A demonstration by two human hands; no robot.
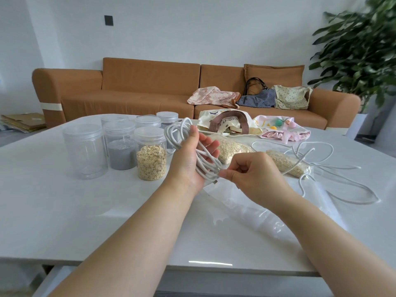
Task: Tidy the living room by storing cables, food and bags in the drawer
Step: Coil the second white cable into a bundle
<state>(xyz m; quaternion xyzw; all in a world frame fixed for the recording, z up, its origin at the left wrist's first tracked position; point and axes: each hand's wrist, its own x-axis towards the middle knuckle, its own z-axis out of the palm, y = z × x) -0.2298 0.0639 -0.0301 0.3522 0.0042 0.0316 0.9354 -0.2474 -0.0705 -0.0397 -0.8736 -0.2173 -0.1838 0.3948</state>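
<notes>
So, the left hand (pixel 192 159) is palm-up with a coiled white cable (pixel 177 133) looped through it, thumb hooked over the strands and fingers only half curled. The right hand (pixel 252 174) pinches the coil's plug end just beside the left palm. Jars (pixel 151 153) crowd left of the left hand, and oat bags (pixel 231 148) sit just behind both hands. A loose cable (pixel 342 167) sprawls right of the right hand. Bare table (pixel 64 211) runs under the forearms to the near edge.
</notes>
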